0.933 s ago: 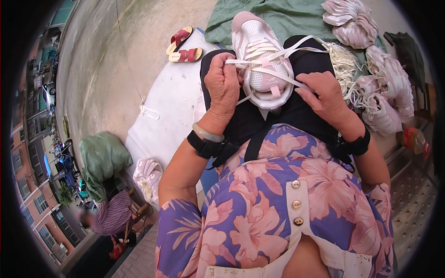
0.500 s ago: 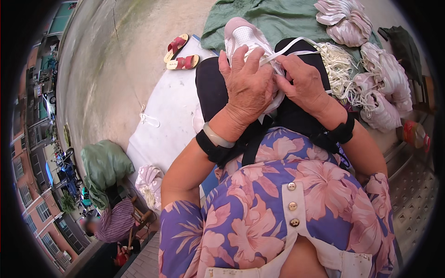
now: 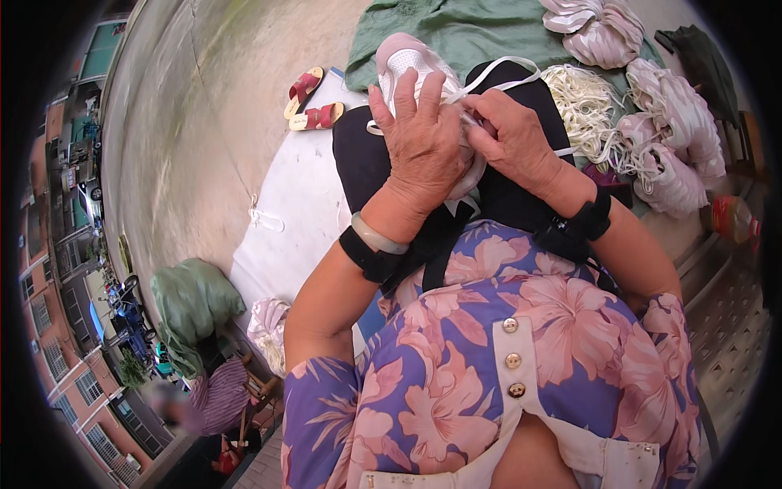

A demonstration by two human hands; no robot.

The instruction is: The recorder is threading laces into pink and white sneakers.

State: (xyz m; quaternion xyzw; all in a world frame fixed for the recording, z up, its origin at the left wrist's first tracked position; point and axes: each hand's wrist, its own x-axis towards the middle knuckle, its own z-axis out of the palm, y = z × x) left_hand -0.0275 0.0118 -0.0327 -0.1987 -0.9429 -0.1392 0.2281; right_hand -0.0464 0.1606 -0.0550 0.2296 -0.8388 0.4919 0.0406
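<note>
A pale pink and white sneaker (image 3: 397, 50) rests on my black-clad lap, its toe pointing away from me. Over its upper lies my left hand (image 3: 421, 134), fingers stretched forward and apart, steadying the shoe. At the sneaker's right side my right hand (image 3: 515, 137) is closed, thumb and forefinger pinched together by the lacing. A white shoelace (image 3: 513, 62) loops up from the shoe past this hand and over my right knee. My hands cover most of the eyelets, so exactly what the pinching fingers grip is partly hidden.
A heap of white shoelaces (image 3: 582, 106) lies right of my knee, beside bundled pink-white shoes (image 3: 672, 114). Green cloth (image 3: 464, 37) spreads ahead. Red sandals (image 3: 316, 116) stand on a white sheet (image 3: 285, 179). A person in a striped top (image 3: 220, 395) sits at the lower left.
The view has shifted slightly, and the shoe and hands appear a little further left. My right hand stays pinched at the lacing, and the lace's loop over the knee has changed shape.
</note>
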